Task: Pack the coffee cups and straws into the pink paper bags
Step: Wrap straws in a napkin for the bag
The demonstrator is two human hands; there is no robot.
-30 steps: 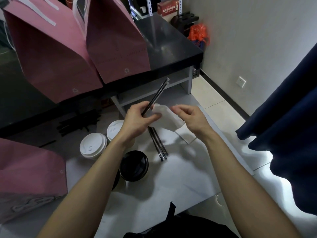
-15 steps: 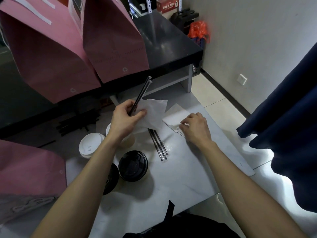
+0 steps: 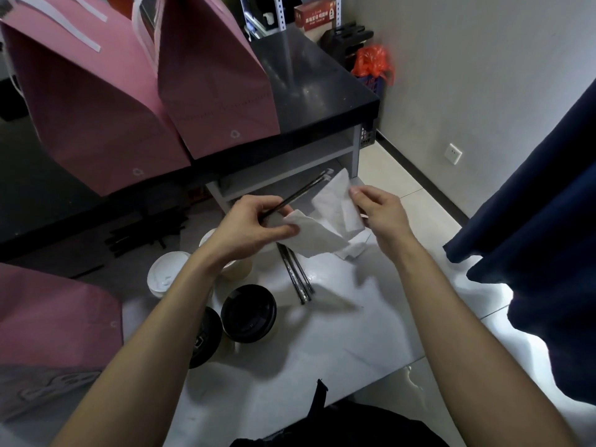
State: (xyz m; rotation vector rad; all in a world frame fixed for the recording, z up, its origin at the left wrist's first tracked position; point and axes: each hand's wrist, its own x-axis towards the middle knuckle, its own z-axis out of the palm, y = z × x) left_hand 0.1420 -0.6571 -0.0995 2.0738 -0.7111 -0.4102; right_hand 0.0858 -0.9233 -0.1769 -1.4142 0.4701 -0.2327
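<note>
Protruding up and rightward from the left hand (image 3: 254, 221), wrapped straws (image 3: 300, 195) and a napkin (image 3: 317, 235) are pinched together; a second napkin (image 3: 342, 201) is pinched by the right hand (image 3: 379, 209) just beside.

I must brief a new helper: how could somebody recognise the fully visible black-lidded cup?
On the white table, near its left side, four cups cluster. This black-lidded cup stands beside the loose straws; the other black-lidded one hides under the left forearm.
</note>
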